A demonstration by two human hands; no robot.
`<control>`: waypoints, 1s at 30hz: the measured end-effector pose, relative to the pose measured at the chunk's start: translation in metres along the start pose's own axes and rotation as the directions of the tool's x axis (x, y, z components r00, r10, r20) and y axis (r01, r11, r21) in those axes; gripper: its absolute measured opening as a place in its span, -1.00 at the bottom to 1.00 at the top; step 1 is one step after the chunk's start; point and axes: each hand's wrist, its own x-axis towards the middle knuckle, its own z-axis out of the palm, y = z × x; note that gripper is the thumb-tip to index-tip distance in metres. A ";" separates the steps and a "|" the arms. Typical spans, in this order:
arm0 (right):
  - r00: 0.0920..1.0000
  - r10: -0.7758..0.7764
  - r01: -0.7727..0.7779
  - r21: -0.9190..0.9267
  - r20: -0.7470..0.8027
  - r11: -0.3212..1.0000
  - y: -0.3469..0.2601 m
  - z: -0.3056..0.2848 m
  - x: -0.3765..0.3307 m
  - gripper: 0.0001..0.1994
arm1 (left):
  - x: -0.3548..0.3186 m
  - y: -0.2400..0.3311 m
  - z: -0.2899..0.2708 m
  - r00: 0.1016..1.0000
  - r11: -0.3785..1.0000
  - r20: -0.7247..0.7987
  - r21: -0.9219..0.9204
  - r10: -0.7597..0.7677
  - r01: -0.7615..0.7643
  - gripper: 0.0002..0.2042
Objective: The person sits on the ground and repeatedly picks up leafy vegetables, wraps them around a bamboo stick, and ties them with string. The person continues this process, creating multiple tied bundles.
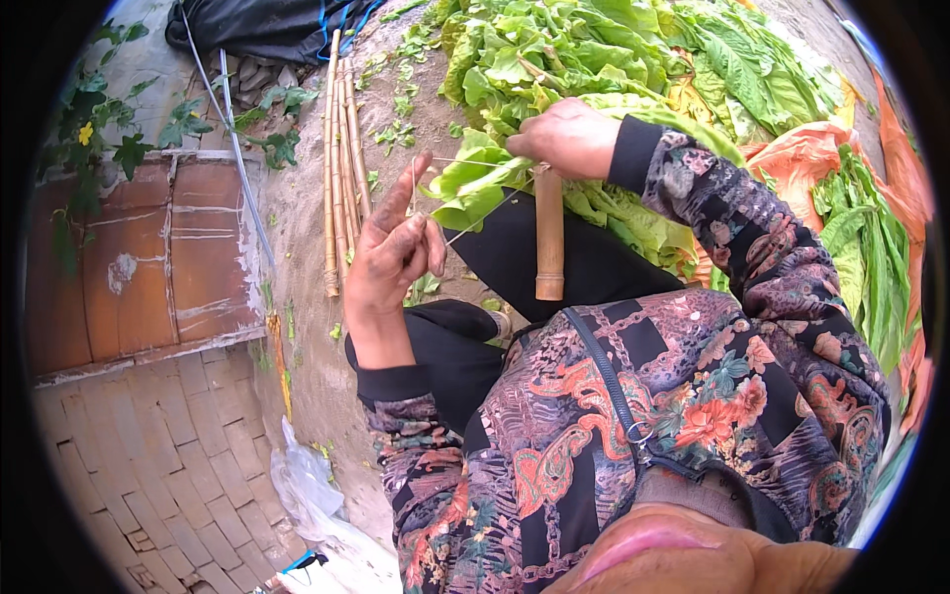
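Observation:
A thin pale string (473, 160) runs from my left hand (398, 247) across to the right. It passes round the raised left index finger, while the other left fingers curl in on it. My right hand (569, 141) is closed at the end of a bamboo pole (549, 238), pinching a bunched green leaf (473, 186) whose blade sticks out to the left between the strands. The right fingertips are partly hidden, so their exact grip on the string is unclear. The pole's near end points toward my body, above my dark trouser leg (505, 252).
A big heap of broad green leaves (584, 49) lies ahead, with more leaves (861, 247) on orange plastic sheeting (792, 158) at the right. Several bamboo poles (341, 168) rest on the dirt at left, beside a rusty brown panel (129, 262) and brick paving (168, 465).

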 end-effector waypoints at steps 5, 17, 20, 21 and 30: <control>0.991 -0.123 0.130 0.338 -0.043 0.932 0.050 0.015 -0.019 -0.55 | 0.018 -0.040 -0.031 0.997 0.961 0.033 -0.266 -0.069 0.075 -0.62; 0.672 0.739 -0.271 0.913 -0.047 0.304 0.034 0.087 -0.040 -0.72 | 0.144 -0.140 -0.104 0.929 0.593 -0.366 0.736 -0.058 0.327 -0.75; 0.631 0.625 -0.358 0.542 -0.460 0.760 0.009 0.104 -0.070 -0.71 | 0.139 -0.142 -0.111 0.901 0.547 -0.376 0.717 -0.217 0.431 -0.77; 0.597 0.673 -0.393 0.571 -0.437 0.720 0.008 0.112 -0.077 -0.75 | 0.132 -0.146 -0.109 0.901 0.544 -0.356 0.719 -0.248 0.433 -0.77; 0.404 0.732 -0.431 0.591 -0.549 0.682 0.071 0.123 -0.035 -0.75 | 0.132 -0.131 -0.090 0.902 0.592 -0.384 0.686 -0.199 0.422 -0.77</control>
